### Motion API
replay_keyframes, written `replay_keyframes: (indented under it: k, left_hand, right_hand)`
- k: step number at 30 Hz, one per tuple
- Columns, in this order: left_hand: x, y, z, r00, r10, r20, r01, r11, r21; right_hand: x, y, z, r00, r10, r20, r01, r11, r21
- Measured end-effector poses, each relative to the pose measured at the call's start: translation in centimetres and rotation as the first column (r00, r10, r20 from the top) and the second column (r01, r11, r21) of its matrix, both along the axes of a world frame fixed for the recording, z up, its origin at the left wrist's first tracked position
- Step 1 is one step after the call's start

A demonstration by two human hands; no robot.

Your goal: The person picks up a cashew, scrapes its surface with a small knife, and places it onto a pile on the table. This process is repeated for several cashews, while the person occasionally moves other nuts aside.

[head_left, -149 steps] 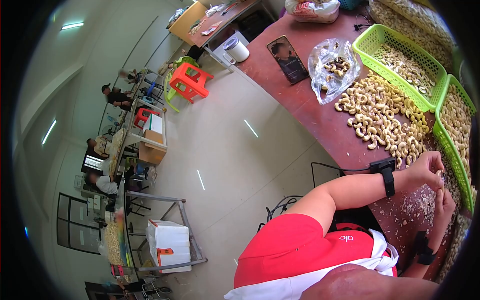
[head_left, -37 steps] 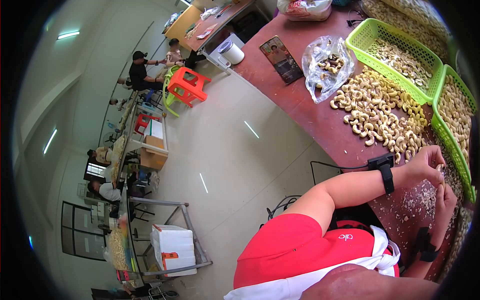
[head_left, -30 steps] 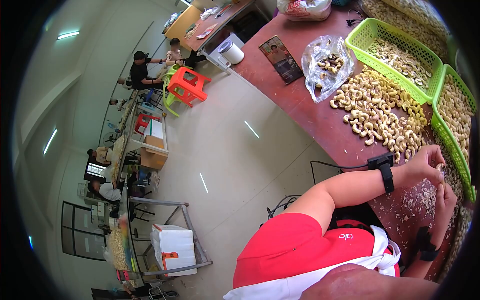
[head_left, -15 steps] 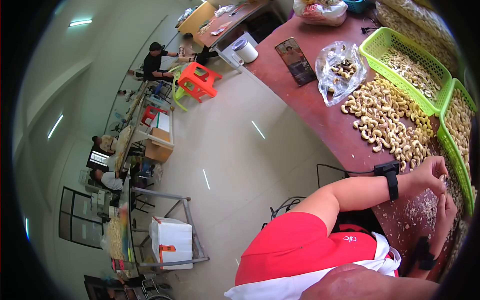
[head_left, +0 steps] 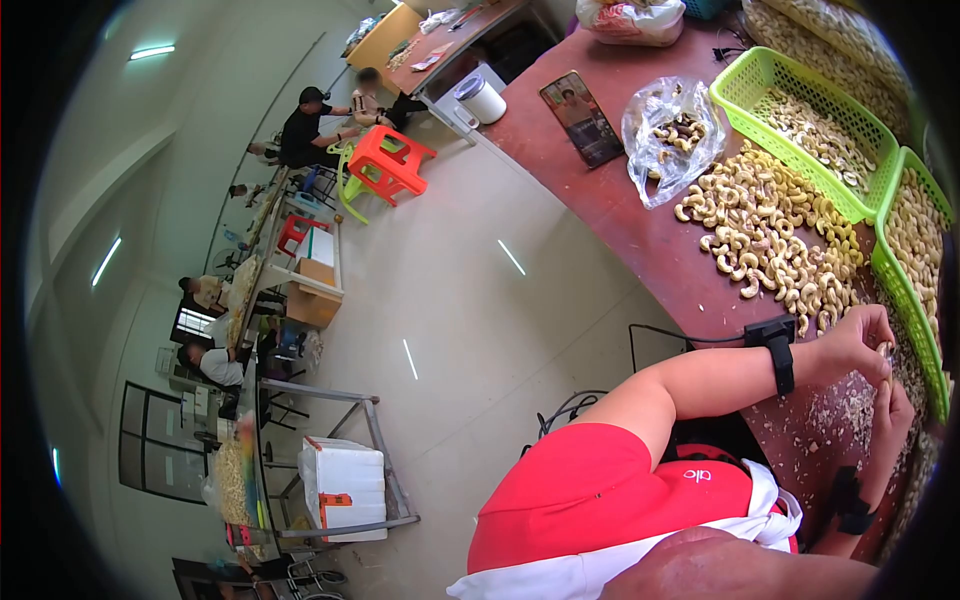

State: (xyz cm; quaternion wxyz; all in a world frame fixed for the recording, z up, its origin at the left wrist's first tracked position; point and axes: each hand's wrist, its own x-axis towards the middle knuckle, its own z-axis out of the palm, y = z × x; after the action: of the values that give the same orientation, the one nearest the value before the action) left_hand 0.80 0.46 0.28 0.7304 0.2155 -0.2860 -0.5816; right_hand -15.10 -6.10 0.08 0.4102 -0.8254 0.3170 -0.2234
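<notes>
My left hand (head_left: 858, 345) is closed in a pinch round a small cashew nut (head_left: 886, 351) at the right side of the head view. Just below it, my right hand (head_left: 889, 415) meets the left fingertips, its own fingers pressed together. What the right fingers grip is too small and covered to make out. Flaky skin crumbs (head_left: 835, 415) lie on the table under both hands. Beyond the left hand spreads a pile of cashews (head_left: 770, 225). Close to the right hand, a green basket (head_left: 905, 305) holds more nuts.
A second green basket (head_left: 745, 95) holds nut pieces. On the red-brown table (head_left: 640, 250) are a clear plastic bag (head_left: 650, 180) with darker nuts, a phone (head_left: 582, 120) and a white mug (head_left: 482, 100). Large nut bags (head_left: 850, 45) stand behind. A red stool (head_left: 392, 160) and several seated people are farther off.
The view has shifted slightly, moving the table things a little left and up. Both hands stay together at the same spot with small finger movements.
</notes>
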Motion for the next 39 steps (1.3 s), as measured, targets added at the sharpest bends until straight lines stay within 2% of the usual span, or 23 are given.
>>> replay_keyframes:
  k: [39]
  left_hand:
    - [0.04, 0.12, 0.18, 1.000, 0.007, 0.023, -0.007, 1.000, -0.026]
  right_hand:
    - [-0.01, 0.56, 0.49, 0.999, -0.028, 0.018, 0.028, 1.000, 0.013]
